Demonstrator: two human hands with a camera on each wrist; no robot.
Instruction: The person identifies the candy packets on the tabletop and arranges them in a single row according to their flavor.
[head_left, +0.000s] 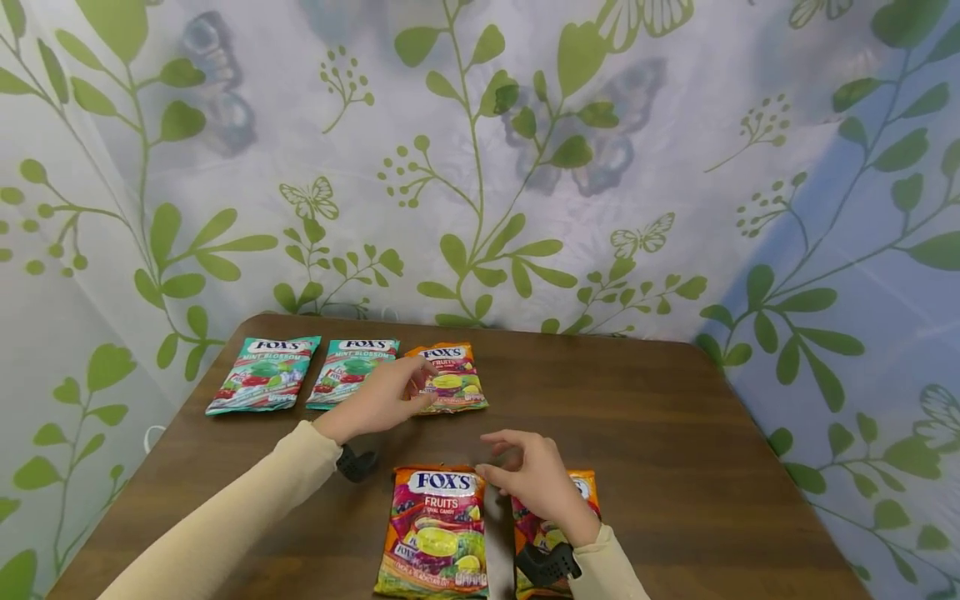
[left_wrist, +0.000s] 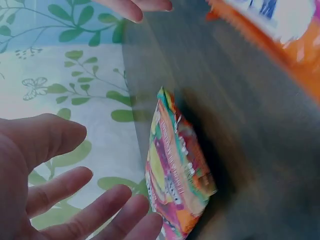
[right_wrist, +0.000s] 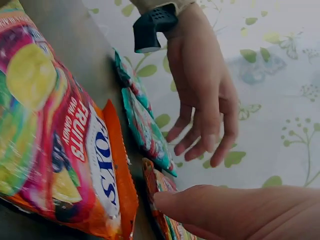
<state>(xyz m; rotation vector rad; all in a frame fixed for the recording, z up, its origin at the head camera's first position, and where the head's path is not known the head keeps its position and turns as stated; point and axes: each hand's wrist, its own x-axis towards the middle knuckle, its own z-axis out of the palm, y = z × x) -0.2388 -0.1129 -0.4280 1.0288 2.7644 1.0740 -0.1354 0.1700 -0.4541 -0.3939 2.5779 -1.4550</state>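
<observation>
My left hand (head_left: 386, 400) hovers at the near left corner of an orange Fox's Fruits candy bag (head_left: 453, 379) in the back row, holding nothing. In the left wrist view its fingers (left_wrist: 80, 182) are spread, apart from that bag (left_wrist: 167, 170). My right hand (head_left: 536, 479), also holding nothing, is above the front row with fingers loosely bent. It partly hides one Fruits bag (head_left: 588, 485), and its thumb overlaps the upper right corner of another Fruits bag (head_left: 435, 533). In the right wrist view, the right thumb (right_wrist: 215, 207) crosses in front of the back Fruits bag (right_wrist: 165, 182).
Two teal Fox's Mint Blossom bags (head_left: 266, 375) (head_left: 348, 371) lie left of the back Fruits bag. All the bags rest on a dark brown wooden table (head_left: 637, 400). Behind it hangs a white curtain (head_left: 337, 150) with green leaves and butterflies.
</observation>
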